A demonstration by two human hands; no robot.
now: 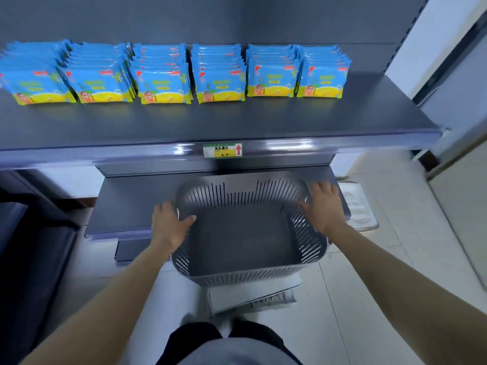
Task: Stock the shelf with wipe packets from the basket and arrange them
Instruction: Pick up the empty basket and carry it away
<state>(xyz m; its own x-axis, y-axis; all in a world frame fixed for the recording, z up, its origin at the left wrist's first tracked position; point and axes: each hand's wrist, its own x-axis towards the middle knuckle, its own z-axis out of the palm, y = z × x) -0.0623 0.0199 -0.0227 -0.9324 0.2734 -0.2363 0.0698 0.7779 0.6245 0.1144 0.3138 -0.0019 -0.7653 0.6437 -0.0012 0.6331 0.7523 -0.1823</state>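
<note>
Between the two hands sits the basket (247, 233), empty, the left hand (168, 222) and right hand (325, 206) each gripping a side rim. It looks light, stiff plastic, best held there. The wipe packets (163, 75), soft and slippery, stand in rows on the shelf (237, 122) above.

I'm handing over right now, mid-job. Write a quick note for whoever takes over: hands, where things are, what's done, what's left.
Left hand: grips the left rim of the basket, thumb inside.
Right hand: grips the right rim.
Basket: held below the shelf; no packets visible in it.
Wipe packets: six rows, standing towards the back of the shelf.
Done: stocking looks finished.
Left: probably straighten the leaning left rows and put the basket away.
</note>
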